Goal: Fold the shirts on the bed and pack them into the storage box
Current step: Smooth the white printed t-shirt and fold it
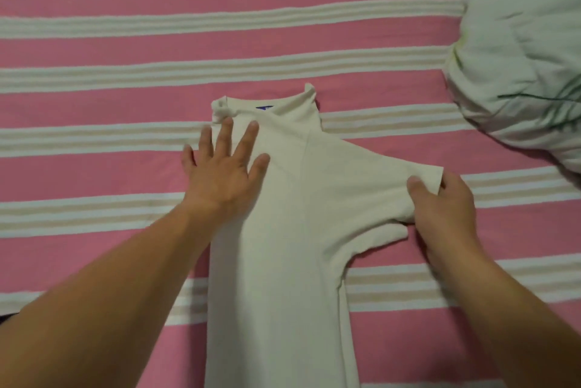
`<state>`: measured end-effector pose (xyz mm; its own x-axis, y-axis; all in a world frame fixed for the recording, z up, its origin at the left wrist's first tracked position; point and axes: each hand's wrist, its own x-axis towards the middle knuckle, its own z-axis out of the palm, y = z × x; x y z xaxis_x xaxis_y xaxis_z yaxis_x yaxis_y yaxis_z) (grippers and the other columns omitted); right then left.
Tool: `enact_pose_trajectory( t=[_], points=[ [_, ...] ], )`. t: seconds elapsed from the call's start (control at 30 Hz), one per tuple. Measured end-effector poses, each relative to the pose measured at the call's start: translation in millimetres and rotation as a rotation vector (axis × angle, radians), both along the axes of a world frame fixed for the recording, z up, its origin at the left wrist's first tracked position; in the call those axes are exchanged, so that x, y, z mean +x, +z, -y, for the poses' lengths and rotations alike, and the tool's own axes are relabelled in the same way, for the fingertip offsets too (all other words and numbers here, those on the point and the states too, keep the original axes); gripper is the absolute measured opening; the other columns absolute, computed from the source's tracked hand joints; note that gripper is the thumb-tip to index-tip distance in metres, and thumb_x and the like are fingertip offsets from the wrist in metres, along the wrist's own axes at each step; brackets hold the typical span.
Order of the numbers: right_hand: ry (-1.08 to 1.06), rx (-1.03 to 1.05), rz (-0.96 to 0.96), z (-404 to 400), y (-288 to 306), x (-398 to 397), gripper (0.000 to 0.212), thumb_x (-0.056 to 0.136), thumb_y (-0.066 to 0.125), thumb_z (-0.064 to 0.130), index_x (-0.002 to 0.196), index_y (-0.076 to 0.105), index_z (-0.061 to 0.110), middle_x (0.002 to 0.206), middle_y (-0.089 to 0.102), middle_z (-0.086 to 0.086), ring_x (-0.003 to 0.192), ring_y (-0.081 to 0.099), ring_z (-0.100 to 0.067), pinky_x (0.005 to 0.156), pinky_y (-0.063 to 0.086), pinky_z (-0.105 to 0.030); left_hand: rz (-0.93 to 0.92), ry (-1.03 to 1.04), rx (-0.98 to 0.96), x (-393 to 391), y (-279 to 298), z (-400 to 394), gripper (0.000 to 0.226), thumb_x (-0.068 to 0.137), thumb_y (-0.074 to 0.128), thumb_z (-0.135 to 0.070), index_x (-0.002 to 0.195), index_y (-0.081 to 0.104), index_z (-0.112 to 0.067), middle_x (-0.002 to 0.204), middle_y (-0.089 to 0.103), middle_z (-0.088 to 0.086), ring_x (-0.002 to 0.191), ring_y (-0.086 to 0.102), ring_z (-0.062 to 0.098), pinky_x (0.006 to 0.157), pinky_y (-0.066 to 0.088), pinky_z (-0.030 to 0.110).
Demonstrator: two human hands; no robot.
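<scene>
A white T-shirt point(283, 246) lies lengthwise on the pink and white striped bed point(125, 51), collar at the far end with a blue label showing. Its left side is folded in, and its right sleeve sticks out to the right. My left hand point(224, 167) presses flat with spread fingers on the folded left shoulder. My right hand point(443, 205) pinches the hem of the right sleeve, thumb on top of the cloth. No storage box is in view.
A rumpled pale quilt point(518, 57) with green leaf print lies heaped at the right edge of the bed. The striped bedsheet stretches to the left and far side of the shirt.
</scene>
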<state>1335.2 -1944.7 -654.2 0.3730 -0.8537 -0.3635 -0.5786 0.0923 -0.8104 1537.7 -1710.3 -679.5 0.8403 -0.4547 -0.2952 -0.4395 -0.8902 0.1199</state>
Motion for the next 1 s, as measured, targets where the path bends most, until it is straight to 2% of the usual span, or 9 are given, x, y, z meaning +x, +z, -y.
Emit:
enact_pose_trajectory(
  t=[0.13, 0.27, 0.37, 0.43, 0.5, 0.67, 0.77, 0.87, 1.0],
  points=[
    [0.039, 0.21, 0.166, 3, 11, 11, 0.015, 0.095, 0.067, 0.025, 0.109, 0.071, 0.02, 0.102, 0.076, 0.002, 0.096, 0.072, -0.019, 0.082, 0.057, -0.038, -0.023, -0.004, 0.148, 24, 11, 22, 0.064, 0.093, 0.006, -0.076, 0.15, -0.013, -0.059, 0.168, 0.002, 0.0, 0.15, 0.008, 0.041, 0.115, 0.011, 0.072],
    [0.23, 0.508, 0.319, -4, 14, -4, 0.031, 0.088, 0.071, 0.016, 0.119, 0.068, 0.012, 0.111, 0.076, -0.006, 0.104, 0.072, -0.025, 0.092, 0.053, -0.041, -0.093, 0.031, 0.259, 23, 22, 33, 0.064, 0.096, 0.008, -0.074, 0.152, -0.016, -0.057, 0.169, -0.003, 0.002, 0.152, 0.003, 0.042, 0.115, 0.01, 0.074],
    [0.355, 0.276, 0.136, -8, 10, -14, 0.021, 0.093, 0.069, 0.013, 0.113, 0.069, 0.02, 0.104, 0.076, 0.005, 0.1, 0.072, -0.016, 0.087, 0.056, -0.036, -0.101, 0.073, 0.267, 12, 34, 44, 0.064, 0.101, 0.013, -0.065, 0.157, -0.013, -0.048, 0.17, -0.006, 0.007, 0.154, -0.006, 0.043, 0.119, 0.0, 0.068],
    [0.322, 0.147, 0.093, -11, 12, -11, 0.009, 0.098, 0.063, 0.022, 0.105, 0.069, 0.024, 0.097, 0.075, 0.012, 0.092, 0.07, -0.008, 0.076, 0.053, -0.025, -0.036, 0.035, 0.132, -11, 43, 43, 0.065, 0.104, 0.02, -0.058, 0.16, -0.006, -0.04, 0.17, -0.004, 0.011, 0.154, -0.011, 0.04, 0.122, -0.006, 0.061],
    [0.309, 0.014, 0.072, -15, 16, -3, 0.012, 0.101, 0.055, 0.032, 0.106, 0.065, 0.027, 0.096, 0.072, 0.011, 0.089, 0.068, -0.006, 0.073, 0.051, -0.028, 0.011, -0.033, -0.05, -46, 41, 28, 0.065, 0.103, 0.021, -0.058, 0.16, -0.005, -0.041, 0.17, -0.006, 0.008, 0.155, -0.013, 0.033, 0.124, -0.008, 0.054],
    [0.428, -0.314, -0.11, -20, 16, 5, 0.024, 0.106, 0.037, 0.036, 0.098, 0.047, 0.016, 0.079, 0.059, -0.001, 0.072, 0.058, -0.022, 0.058, 0.04, -0.037, -0.116, -0.085, 0.001, -89, 7, -13, 0.061, 0.098, -0.001, -0.067, 0.147, -0.033, -0.051, 0.159, -0.042, -0.004, 0.143, -0.046, 0.022, 0.122, -0.017, 0.052],
    [0.401, -0.235, -0.179, -15, 15, -3, 0.021, 0.107, 0.036, 0.033, 0.11, 0.047, 0.015, 0.083, 0.061, -0.005, 0.078, 0.06, -0.028, 0.062, 0.042, -0.038, -0.144, -0.064, 0.034, -85, 7, -5, 0.062, 0.098, 0.003, -0.068, 0.145, -0.035, -0.053, 0.157, -0.045, -0.003, 0.141, -0.047, 0.024, 0.121, -0.02, 0.052],
    [0.366, -0.013, -0.089, -12, 19, -11, 0.031, 0.108, 0.037, 0.024, 0.135, 0.051, 0.024, 0.113, 0.065, 0.003, 0.103, 0.061, -0.02, 0.081, 0.045, -0.031, -0.229, -0.058, 0.101, -76, 16, 3, 0.065, 0.099, 0.009, -0.068, 0.149, -0.03, -0.053, 0.16, -0.041, 0.0, 0.146, -0.04, 0.029, 0.121, -0.019, 0.053],
    [0.418, 0.097, -0.067, -16, 35, -13, 0.042, 0.108, 0.037, 0.02, 0.147, 0.043, 0.033, 0.127, 0.061, 0.007, 0.118, 0.058, -0.018, 0.093, 0.045, -0.031, -0.285, 0.039, -0.056, -78, 55, 13, 0.062, 0.104, 0.037, -0.052, 0.16, 0.012, -0.042, 0.17, -0.005, 0.011, 0.156, -0.007, 0.034, 0.126, 0.002, 0.051]
  ],
)
